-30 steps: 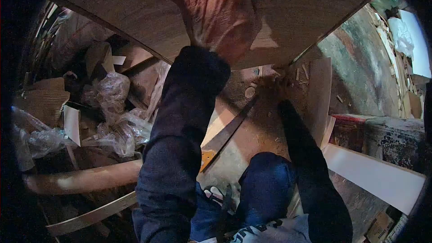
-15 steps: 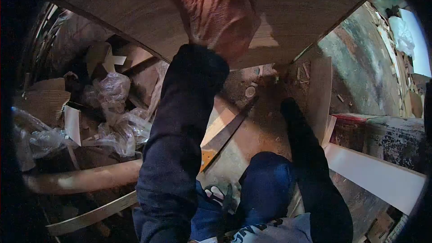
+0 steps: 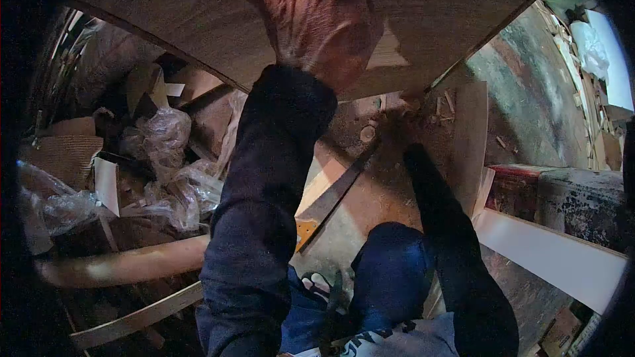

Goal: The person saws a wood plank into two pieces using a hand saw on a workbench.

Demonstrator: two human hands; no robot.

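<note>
So the left hand [image 3: 317, 23] is laid on the wooden panel [image 3: 185, 16], fingers out of frame, grip unclear. Right hand [image 3: 398, 127] is shadowy near the panel's near edge, can't tell its grip either.

Dim interior, brighter light at upper right, deep shadows, grainy, dark curved fisheye edges

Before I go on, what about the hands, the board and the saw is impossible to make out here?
All in the head view:
- Left hand: fingertips cut off by the top edge; grip unclear.
- Right hand: dark and blurred in shadow; whether it holds anything cannot be told.
- Wooden board: top cut off by the picture edge, underside facing away.
- Saw: much of its handle end hidden behind the left sleeve.
</note>
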